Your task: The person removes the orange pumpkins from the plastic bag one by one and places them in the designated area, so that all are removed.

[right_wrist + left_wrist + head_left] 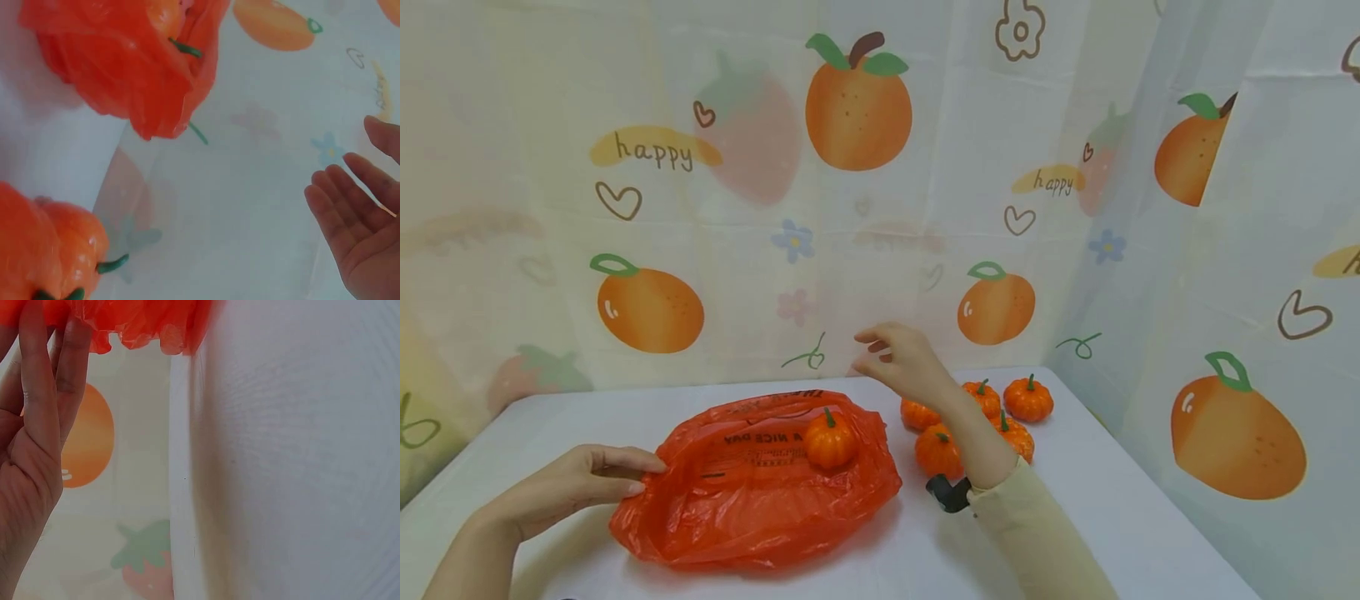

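Note:
A red plastic bag (760, 517) with dark printed lettering lies spread on the white table, its mouth gaping. Inside, near its right end, sits a small orange pumpkin (831, 442) with a green stem. At the left end of the bag, my left hand (568, 483) pinches the rim between thumb and fingers; in the left wrist view the bag's crumpled edge (144, 325) hangs by the fingertips. My right hand (906, 358) is raised behind and right of the bag, fingers loosely bent and holding nothing. The right wrist view shows its bare palm (372, 244).
Several more small pumpkins (1028, 400) stand grouped on the table right of the bag, partly hidden by my right forearm. A black strap piece (949, 493) shows at the right wrist. A curtain (880, 233) printed with fruit hangs behind the table (1112, 517) and along its right side.

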Action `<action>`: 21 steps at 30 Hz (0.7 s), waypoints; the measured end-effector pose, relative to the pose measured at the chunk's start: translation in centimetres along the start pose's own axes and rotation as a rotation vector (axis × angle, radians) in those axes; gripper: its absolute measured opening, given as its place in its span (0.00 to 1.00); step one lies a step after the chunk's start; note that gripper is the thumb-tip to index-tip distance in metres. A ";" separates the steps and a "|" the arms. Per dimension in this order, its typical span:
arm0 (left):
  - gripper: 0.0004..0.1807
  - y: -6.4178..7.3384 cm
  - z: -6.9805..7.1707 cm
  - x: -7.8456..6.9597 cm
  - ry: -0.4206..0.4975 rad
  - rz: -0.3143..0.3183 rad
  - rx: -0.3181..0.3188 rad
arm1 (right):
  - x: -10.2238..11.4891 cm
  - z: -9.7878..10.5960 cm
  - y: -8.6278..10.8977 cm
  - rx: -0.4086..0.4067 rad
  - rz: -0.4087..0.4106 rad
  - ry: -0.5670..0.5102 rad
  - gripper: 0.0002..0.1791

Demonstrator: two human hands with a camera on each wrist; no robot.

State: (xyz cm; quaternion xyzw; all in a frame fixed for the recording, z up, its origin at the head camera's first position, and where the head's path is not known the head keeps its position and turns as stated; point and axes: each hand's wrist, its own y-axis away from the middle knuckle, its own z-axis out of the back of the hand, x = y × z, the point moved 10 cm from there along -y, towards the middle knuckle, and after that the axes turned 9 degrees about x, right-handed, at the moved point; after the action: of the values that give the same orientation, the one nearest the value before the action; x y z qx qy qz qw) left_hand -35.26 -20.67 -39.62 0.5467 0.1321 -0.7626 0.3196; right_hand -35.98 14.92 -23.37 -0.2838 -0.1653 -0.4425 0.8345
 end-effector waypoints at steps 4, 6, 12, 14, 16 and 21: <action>0.19 -0.1 0.0 -0.2 -0.018 -0.009 -0.002 | -0.1 -0.8 -0.8 0.014 -0.009 -0.038 0.21; 0.19 -0.2 0.1 -0.3 -0.031 -0.015 -0.004 | -0.2 -1.2 -1.1 0.018 -0.018 -0.051 0.21; 0.19 -0.2 0.2 -0.3 -0.017 -0.009 0.000 | -0.9 -2.5 -2.3 0.046 -0.069 -0.068 0.21; 0.19 -0.2 0.2 -0.3 -0.008 -0.009 0.002 | -1.1 -3.0 -2.6 0.057 -0.092 -0.088 0.21; 0.19 -0.2 0.1 -0.2 0.001 -0.010 0.004 | -1.3 -3.5 -2.9 0.076 -0.113 -0.114 0.21; 0.19 -0.1 -0.1 -0.2 0.006 -0.012 0.004 | -1.3 -5.0 -3.5 0.125 -0.133 -0.188 0.21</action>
State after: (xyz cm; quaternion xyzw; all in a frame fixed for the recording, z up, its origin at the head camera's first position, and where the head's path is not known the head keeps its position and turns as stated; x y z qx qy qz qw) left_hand -35.20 -20.45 -39.52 0.5490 0.1347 -0.7630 0.3134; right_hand -39.50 11.05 -26.85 -0.2598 -0.2887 -0.4570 0.8002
